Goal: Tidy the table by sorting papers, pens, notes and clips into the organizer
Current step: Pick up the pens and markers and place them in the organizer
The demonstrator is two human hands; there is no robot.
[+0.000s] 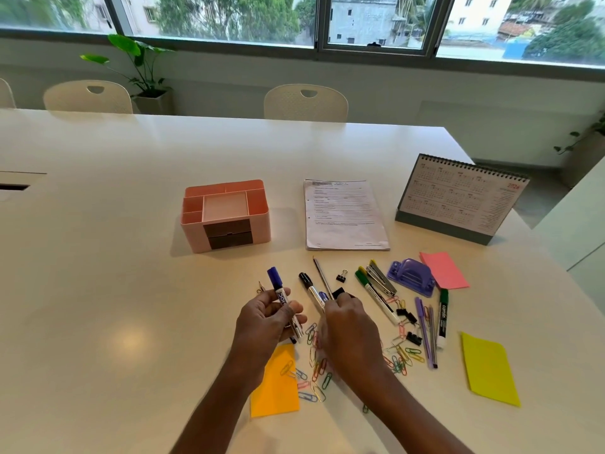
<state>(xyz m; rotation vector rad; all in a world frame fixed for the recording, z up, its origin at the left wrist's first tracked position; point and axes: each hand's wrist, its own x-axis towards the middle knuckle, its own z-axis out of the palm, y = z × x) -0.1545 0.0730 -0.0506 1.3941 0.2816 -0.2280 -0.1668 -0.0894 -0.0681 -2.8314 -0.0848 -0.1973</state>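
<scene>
White table [131, 224] beneath wide window [376, 21], pale chairs [306, 103] behind

worktop [131, 191]: carries everything listed
organizer [226, 214]: far middle, left of papers
papers [343, 214]: flat stack between organizer and calendar
calendar [458, 198]: standing far right, behind hole punch
hole punch [411, 276]: between stapler [379, 278] on its left and far note pad [443, 270] just beside its right
binder clip [342, 275]: in front of papers, left of stapler
pens [425, 332]: in front of hole punch, left of right note pad [489, 368]
paper clips [314, 371]: scattered nearest the person, between both arms, some on near note pad [275, 385]
near note pad: partly under left forearm
marker [278, 288]: in left grip [265, 317], in front of organizer
right grip [347, 322]: just right of left grip, over the clutter
chairs [306, 103]: behind worktop's far edge
</scene>
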